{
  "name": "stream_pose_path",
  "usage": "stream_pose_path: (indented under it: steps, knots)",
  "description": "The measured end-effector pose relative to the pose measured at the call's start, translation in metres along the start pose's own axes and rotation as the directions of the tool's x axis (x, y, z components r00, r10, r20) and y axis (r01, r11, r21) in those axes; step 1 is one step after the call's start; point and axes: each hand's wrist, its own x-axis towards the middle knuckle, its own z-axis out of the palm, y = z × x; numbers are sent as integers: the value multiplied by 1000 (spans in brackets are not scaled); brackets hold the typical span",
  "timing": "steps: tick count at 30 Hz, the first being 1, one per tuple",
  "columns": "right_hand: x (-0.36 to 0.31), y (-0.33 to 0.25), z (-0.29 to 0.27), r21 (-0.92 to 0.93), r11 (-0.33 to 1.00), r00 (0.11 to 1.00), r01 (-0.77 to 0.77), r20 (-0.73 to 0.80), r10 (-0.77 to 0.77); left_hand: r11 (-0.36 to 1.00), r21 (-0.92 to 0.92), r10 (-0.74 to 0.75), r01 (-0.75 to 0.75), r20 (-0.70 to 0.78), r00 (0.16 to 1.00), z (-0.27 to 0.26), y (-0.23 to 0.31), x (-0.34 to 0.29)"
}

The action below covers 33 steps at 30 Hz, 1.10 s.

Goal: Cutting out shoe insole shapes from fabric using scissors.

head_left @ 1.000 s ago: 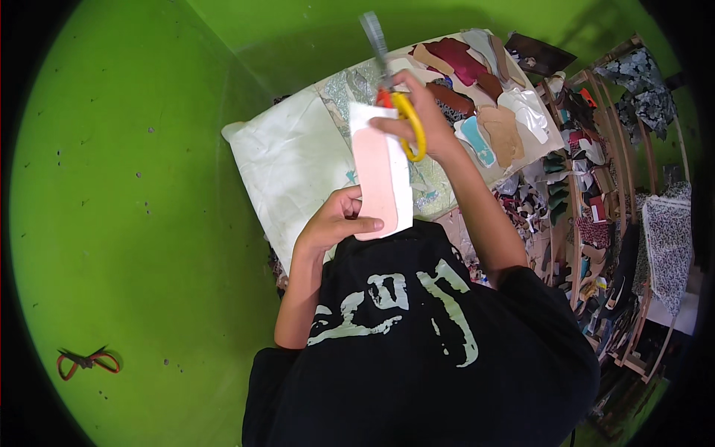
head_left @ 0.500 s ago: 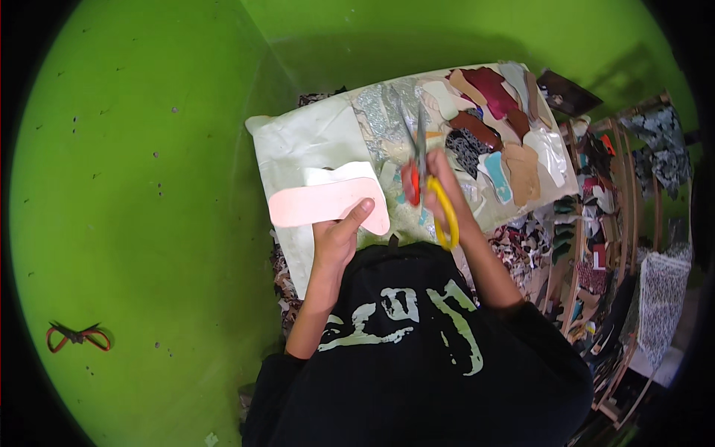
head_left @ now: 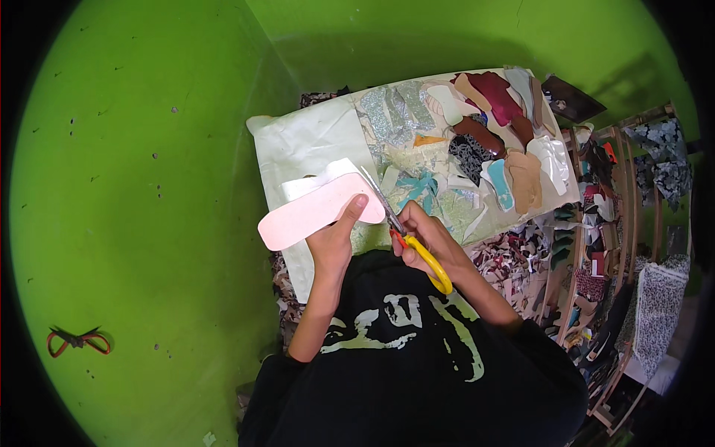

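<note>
A pale pink insole-shaped piece [head_left: 302,218] is pinched in my left hand [head_left: 333,244], the thumb pressed on its right end. White sheet material [head_left: 337,171] lies behind it and sticks out past its upper edge. My right hand [head_left: 441,247] is closed round scissors with one yellow and one red handle [head_left: 439,277]. Their blades point up and to the left, along the right end of the pink piece and the white material. Whether the blades touch the material I cannot tell.
Under my hands is a pale covered table [head_left: 302,141] with leather and fabric scraps on its right half, among them a maroon piece [head_left: 491,93] and turquoise scraps [head_left: 418,188]. Wooden racks [head_left: 625,175] with materials stand at right. Red-handled cutters [head_left: 78,340] hang on the green wall.
My right hand has lowered the scissors from above the table to the right end of the held piece. My left hand has tilted the pink piece, its left end now lower.
</note>
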Motion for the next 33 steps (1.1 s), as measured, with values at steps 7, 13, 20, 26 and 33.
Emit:
stream_pose_path:
  steps: [7, 13, 20, 26, 33]
  knots:
    - [0, -3, 1, -28, 999, 1000, -24, 14, 24, 995, 41, -90, 88, 53, 995, -5, 5, 3]
    - [-1, 0, -1, -164, 986, 999, 10, 33, -5, 991, -69, -116, 118, 32, 993, -2, 2, 2]
    - [0, -2, -4, 2, 1000, 998, -26, 60, 26, 978, -24, -203, 205, 68, 977, -2, 0, -2]
    - [-1, -12, -4, -48, 998, 996, -33, 83, 37, 987, 39, -156, 154, 32, 987, 1, 0, -2]
    - [-3, -17, 1, -326, 944, 999, -44, -5, 44, 986, 77, -149, 148, 14, 989, 3, 2, -1]
